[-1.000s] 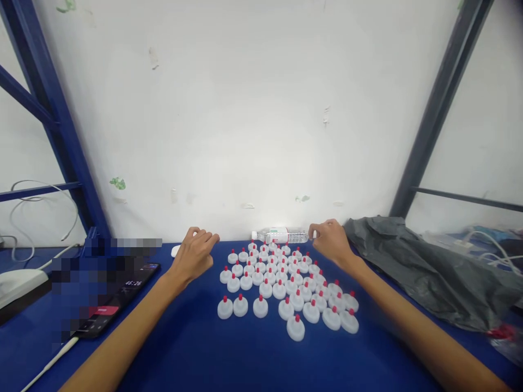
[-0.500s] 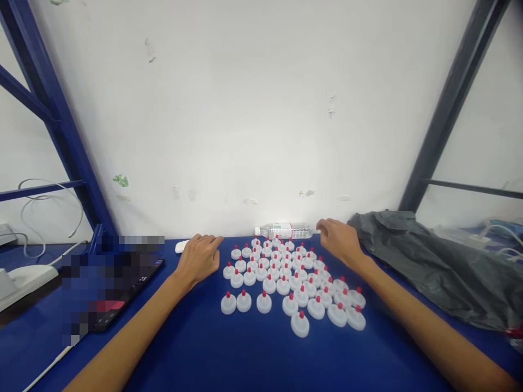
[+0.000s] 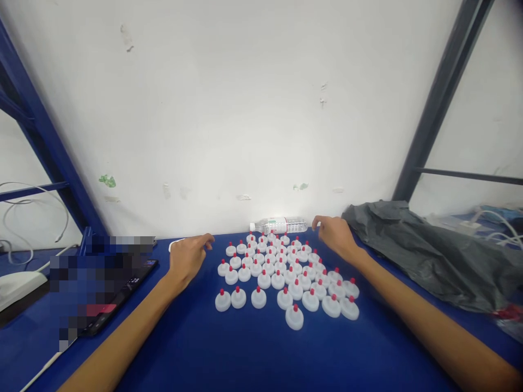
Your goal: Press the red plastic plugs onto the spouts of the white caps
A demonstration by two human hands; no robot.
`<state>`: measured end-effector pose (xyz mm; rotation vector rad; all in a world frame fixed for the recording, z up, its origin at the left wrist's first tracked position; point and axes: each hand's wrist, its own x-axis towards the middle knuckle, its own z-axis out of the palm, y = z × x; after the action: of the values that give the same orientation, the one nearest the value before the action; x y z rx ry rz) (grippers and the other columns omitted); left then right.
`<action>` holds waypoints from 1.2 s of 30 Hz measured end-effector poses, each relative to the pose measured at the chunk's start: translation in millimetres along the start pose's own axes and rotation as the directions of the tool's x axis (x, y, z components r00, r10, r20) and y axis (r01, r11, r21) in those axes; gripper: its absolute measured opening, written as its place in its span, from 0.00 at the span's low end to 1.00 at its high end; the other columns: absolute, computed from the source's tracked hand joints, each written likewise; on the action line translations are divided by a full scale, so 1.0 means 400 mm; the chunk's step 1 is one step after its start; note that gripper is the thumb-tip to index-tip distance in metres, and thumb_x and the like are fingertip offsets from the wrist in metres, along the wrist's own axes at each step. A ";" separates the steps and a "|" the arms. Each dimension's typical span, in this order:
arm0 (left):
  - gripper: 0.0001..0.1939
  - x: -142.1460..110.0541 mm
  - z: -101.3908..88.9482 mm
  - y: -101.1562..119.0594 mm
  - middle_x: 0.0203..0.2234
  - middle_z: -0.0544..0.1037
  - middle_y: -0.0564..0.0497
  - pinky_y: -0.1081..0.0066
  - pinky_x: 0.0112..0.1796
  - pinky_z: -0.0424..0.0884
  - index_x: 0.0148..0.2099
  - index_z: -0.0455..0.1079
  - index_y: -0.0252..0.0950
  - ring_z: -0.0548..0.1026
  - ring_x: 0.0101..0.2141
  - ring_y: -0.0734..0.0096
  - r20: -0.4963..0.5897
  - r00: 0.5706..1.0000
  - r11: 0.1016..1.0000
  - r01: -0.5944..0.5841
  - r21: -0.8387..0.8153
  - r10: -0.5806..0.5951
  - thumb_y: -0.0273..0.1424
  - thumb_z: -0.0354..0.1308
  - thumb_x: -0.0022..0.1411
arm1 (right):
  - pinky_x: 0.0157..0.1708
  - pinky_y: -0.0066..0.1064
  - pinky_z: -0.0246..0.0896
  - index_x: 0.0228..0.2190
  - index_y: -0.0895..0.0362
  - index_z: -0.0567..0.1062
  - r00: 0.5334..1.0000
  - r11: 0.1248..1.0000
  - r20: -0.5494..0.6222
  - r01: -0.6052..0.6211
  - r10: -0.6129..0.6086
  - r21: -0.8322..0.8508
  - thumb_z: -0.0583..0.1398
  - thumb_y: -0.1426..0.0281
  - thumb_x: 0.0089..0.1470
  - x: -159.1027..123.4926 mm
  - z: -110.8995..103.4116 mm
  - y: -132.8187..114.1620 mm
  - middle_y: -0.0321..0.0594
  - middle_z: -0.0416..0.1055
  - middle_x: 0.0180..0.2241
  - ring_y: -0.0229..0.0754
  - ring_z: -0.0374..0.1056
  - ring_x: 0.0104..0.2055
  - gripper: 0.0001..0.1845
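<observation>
Many white domed caps with red tips stand upright in a loose cluster on the blue table, among them one white cap (image 3: 294,318) nearest me. My left hand (image 3: 188,260) is left of the cluster, fingers loosely bent and apart, with nothing seen in it. It partly covers a small white object (image 3: 172,245) behind it. To the right of the cluster, my right hand (image 3: 335,235) has its fingers curved downward, partly hidden, and no held thing shows. Its fingertips are near the base of a clear plastic bottle (image 3: 281,225), which lies on its side behind the caps.
A phone or tablet (image 3: 122,299), partly blurred out, lies at left with a white cable (image 3: 47,371). A white power strip (image 3: 20,287) sits beyond it. Dark grey plastic sheeting (image 3: 425,250) covers the right side. The white wall (image 3: 245,109) and metal posts (image 3: 443,98) bound the back.
My view has turned slightly, so everything sits a little further left. My left hand's fingers are a bit more bent. The caps and the bottle keep their places on the table.
</observation>
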<state>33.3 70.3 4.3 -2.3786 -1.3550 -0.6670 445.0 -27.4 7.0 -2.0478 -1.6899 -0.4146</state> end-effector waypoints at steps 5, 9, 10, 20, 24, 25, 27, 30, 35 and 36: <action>0.23 -0.003 -0.001 0.004 0.33 0.84 0.48 0.66 0.34 0.70 0.50 0.76 0.38 0.82 0.34 0.57 0.037 0.999 0.999 -0.034 -0.001 0.034 0.22 0.46 0.60 | 0.28 0.31 0.48 0.24 0.54 0.77 0.998 0.996 -0.011 -0.065 0.065 -0.053 0.56 0.79 0.45 0.007 -0.001 -0.011 0.39 0.75 0.23 0.43 0.68 0.27 0.12; 0.26 -0.002 0.003 0.008 0.35 0.84 0.46 0.65 0.35 0.72 0.61 0.69 0.37 0.81 0.34 0.56 0.030 1.000 1.000 -0.007 -0.005 0.008 0.27 0.46 0.63 | 0.27 0.32 0.47 0.25 0.54 0.77 0.998 0.996 -0.029 -0.059 0.058 -0.067 0.55 0.80 0.47 0.000 0.001 -0.017 0.40 0.76 0.24 0.44 0.69 0.28 0.13; 0.28 -0.001 0.006 0.009 0.39 0.84 0.47 0.66 0.35 0.73 0.65 0.66 0.38 0.81 0.35 0.58 0.027 1.000 1.000 -0.006 -0.007 0.006 0.26 0.46 0.63 | 0.28 0.31 0.48 0.26 0.54 0.77 0.998 0.997 -0.035 -0.050 0.047 -0.062 0.55 0.80 0.47 -0.003 0.001 -0.018 0.39 0.77 0.25 0.44 0.70 0.29 0.13; 0.24 -0.003 -0.006 -0.001 0.41 0.84 0.48 0.66 0.35 0.71 0.52 0.76 0.40 0.82 0.37 0.58 0.039 0.998 0.999 0.046 0.008 -0.046 0.24 0.44 0.62 | 0.36 0.30 0.58 0.55 0.52 0.68 0.994 0.999 -0.097 0.045 -0.043 0.023 0.52 0.79 0.59 -0.001 0.005 -0.011 0.40 0.80 0.43 0.45 0.76 0.39 0.23; 0.19 -0.001 -0.015 0.005 0.27 0.83 0.49 0.67 0.33 0.68 0.36 0.77 0.39 0.81 0.32 0.58 0.058 0.996 0.998 0.062 0.010 -0.062 0.25 0.42 0.62 | 0.36 0.30 0.58 0.55 0.53 0.68 0.996 0.999 -0.084 0.030 -0.027 0.033 0.51 0.84 0.53 -0.003 -0.004 -0.009 0.41 0.80 0.44 0.43 0.75 0.32 0.30; 0.19 -0.001 -0.015 0.007 0.28 0.83 0.49 0.67 0.33 0.67 0.36 0.77 0.39 0.81 0.32 0.58 0.061 0.996 0.998 0.058 0.011 -0.059 0.26 0.42 0.62 | 0.36 0.29 0.58 0.54 0.53 0.69 0.997 0.999 -0.074 0.024 -0.021 0.035 0.51 0.84 0.52 -0.004 -0.007 -0.010 0.40 0.81 0.39 0.42 0.75 0.30 0.30; 0.20 -0.002 -0.012 0.013 0.29 0.83 0.48 0.66 0.35 0.67 0.37 0.77 0.39 0.81 0.34 0.57 0.073 0.996 0.999 0.042 0.014 -0.043 0.26 0.42 0.62 | 0.34 0.29 0.58 0.49 0.55 0.73 0.999 0.999 -0.040 0.012 -0.011 0.039 0.51 0.84 0.50 -0.006 -0.013 -0.014 0.35 0.79 0.24 0.42 0.73 0.25 0.27; 0.20 -0.004 -0.006 0.020 0.31 0.84 0.46 0.65 0.36 0.68 0.42 0.78 0.39 0.81 0.36 0.55 0.092 0.995 0.999 0.029 0.024 -0.031 0.29 0.44 0.62 | 0.31 0.27 0.55 0.33 0.54 0.77 1.000 0.999 0.014 -0.001 0.001 0.038 0.52 0.83 0.47 -0.009 -0.024 -0.024 0.30 0.66 0.11 0.41 0.69 0.20 0.19; 0.24 -0.004 0.004 0.027 0.29 0.83 0.45 0.65 0.34 0.68 0.56 0.75 0.42 0.81 0.33 0.53 0.084 0.993 0.995 0.083 0.048 -0.086 0.40 0.44 0.68 | 0.27 0.27 0.51 0.22 0.54 0.73 0.998 0.999 0.052 0.025 -0.026 0.031 0.52 0.81 0.46 -0.014 -0.039 -0.056 0.31 0.69 0.13 0.37 0.64 0.16 0.14; 0.24 -0.003 0.004 0.026 0.28 0.83 0.46 0.65 0.34 0.68 0.59 0.73 0.43 0.81 0.32 0.54 0.089 0.992 0.995 0.081 0.050 -0.085 0.39 0.43 0.69 | 0.27 0.28 0.51 0.22 0.54 0.73 0.998 0.999 0.047 0.029 -0.030 0.023 0.51 0.81 0.46 -0.014 -0.038 -0.061 0.32 0.69 0.14 0.38 0.64 0.17 0.14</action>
<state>42.2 65.0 1.8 -2.3536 -1.4977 -0.5488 420.7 -36.6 20.9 -2.0337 -1.7467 -0.3584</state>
